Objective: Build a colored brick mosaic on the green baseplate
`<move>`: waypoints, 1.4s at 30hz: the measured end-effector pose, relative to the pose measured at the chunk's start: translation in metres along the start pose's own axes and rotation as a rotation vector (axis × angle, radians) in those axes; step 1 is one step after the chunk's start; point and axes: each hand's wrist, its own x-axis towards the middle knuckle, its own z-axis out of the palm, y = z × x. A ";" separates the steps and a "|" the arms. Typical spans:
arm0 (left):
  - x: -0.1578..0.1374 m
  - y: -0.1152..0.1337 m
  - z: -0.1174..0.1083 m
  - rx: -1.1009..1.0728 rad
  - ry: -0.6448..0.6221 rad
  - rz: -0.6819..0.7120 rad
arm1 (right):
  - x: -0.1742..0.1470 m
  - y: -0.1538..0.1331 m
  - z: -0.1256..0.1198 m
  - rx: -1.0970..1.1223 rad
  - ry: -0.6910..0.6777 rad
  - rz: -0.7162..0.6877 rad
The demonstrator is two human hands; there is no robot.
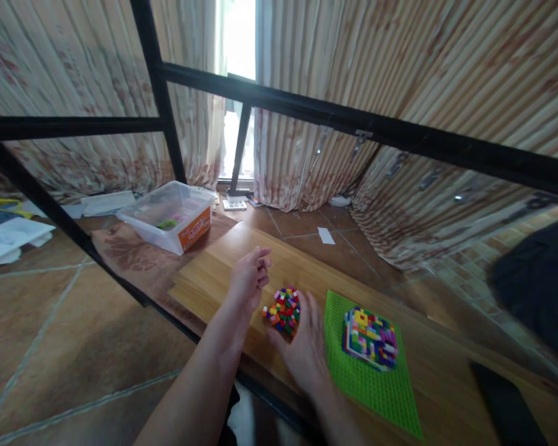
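A pile of small multicoloured building bricks (286,311) lies on the wooden bench top (214,266). My right hand (307,344) cups the pile's right and near sides, thumb and fingers spread apart, with nothing seen gripped. To the pile's upper left, my left hand (251,275) is held with its fingers loosely half curled and apart; nothing shows in it. Right of my right hand lies a green studded baseplate (339,365). On that baseplate stands a low, layered block built of multicoloured bricks (369,337).
A black phone-like slab (506,396) lies at the bench's right. Beyond the bench's far left end, a clear plastic box (153,210) with an orange label stands on a brown mat (125,266). Black metal bars (307,108) cross in front of the curtains (307,56).
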 end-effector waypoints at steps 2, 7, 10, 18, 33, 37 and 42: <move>0.000 0.004 -0.004 -0.014 -0.020 -0.006 | 0.011 0.000 0.016 -0.092 -0.058 -0.004; 0.004 0.009 -0.012 -0.013 -0.040 -0.005 | 0.037 0.002 0.026 -0.212 -0.137 -0.092; 0.005 0.009 -0.015 -0.002 -0.034 -0.022 | 0.044 0.000 0.026 -0.196 -0.161 -0.145; 0.012 -0.010 -0.019 0.117 0.012 -0.070 | 0.045 -0.004 0.025 -0.159 -0.088 -0.149; 0.030 -0.045 -0.027 0.367 0.010 -0.124 | 0.045 -0.001 0.024 -0.160 -0.057 -0.089; 0.031 -0.056 -0.028 0.402 0.003 -0.102 | 0.045 -0.003 0.024 -0.179 -0.051 -0.078; 0.032 -0.062 -0.029 0.427 0.000 -0.095 | 0.045 -0.007 0.023 -0.239 -0.028 -0.081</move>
